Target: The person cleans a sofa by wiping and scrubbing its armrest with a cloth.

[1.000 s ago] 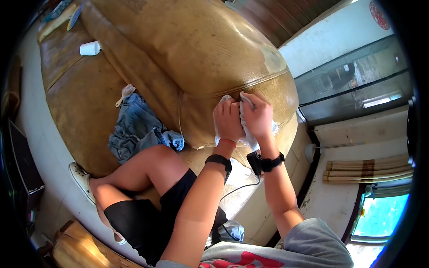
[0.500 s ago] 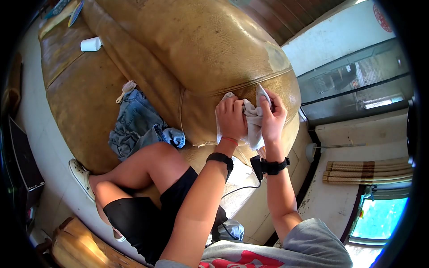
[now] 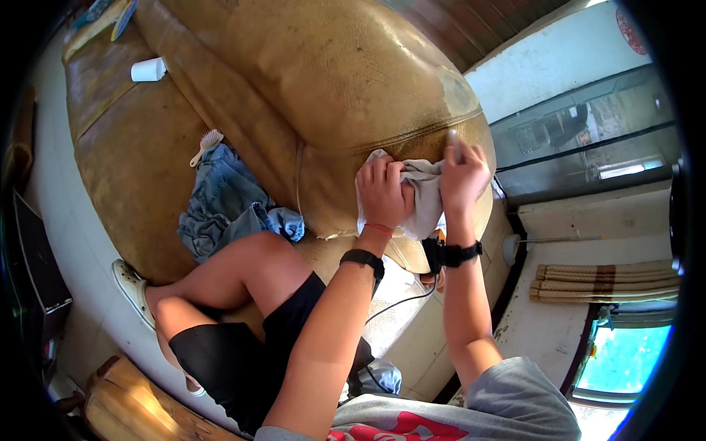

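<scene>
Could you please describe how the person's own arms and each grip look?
The left arm wears a thin red cord and a black band near the wrist; the right arm wears a black strap bearing a boxy black device with a thin black cable. The sleeves are short and grey; the left grip and right grip are gloveless.

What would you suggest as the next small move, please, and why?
Perhaps press the cloth in the right hand along the seam: that hand is close to the seam, the sofa looks darker just below it, and the left hand is curled over another part of the cloth.
</scene>
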Motion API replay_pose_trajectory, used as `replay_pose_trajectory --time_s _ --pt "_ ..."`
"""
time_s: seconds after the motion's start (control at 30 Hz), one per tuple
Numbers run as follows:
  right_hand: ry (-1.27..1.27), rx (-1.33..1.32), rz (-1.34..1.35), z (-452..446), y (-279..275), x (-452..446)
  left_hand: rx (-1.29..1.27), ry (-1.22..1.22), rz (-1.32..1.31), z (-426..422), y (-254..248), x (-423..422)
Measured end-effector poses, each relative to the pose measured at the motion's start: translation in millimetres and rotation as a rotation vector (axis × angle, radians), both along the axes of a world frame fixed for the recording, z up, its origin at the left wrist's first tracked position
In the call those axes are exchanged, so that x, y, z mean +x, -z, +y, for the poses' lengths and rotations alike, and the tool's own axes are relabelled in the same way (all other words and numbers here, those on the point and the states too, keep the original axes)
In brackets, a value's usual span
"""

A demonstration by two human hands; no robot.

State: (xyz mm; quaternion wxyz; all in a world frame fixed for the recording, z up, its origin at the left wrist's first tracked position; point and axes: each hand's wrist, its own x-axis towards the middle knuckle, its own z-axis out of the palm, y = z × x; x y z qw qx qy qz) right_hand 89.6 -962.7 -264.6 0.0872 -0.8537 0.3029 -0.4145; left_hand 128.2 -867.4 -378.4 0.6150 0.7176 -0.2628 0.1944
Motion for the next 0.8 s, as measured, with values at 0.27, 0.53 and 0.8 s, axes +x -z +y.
replay_pose_trajectory --time_s 0.27,0.53,0.8 --pt "-0.096 -0.16 0.334 10.3 10.3 18.5 0.03 0.009 0.01 1.8 0.1 0.0" --pt "-0.251 -0.146 0.49 31.6 11.9 23.6 0.111 0.027 0.053 -0.9 10.0 -2.2" --pt "-0.342 -0.041 0.507 32.8 6.0 20.9 0.086 0.015 0.048 -3.2 14.0 -2.6"
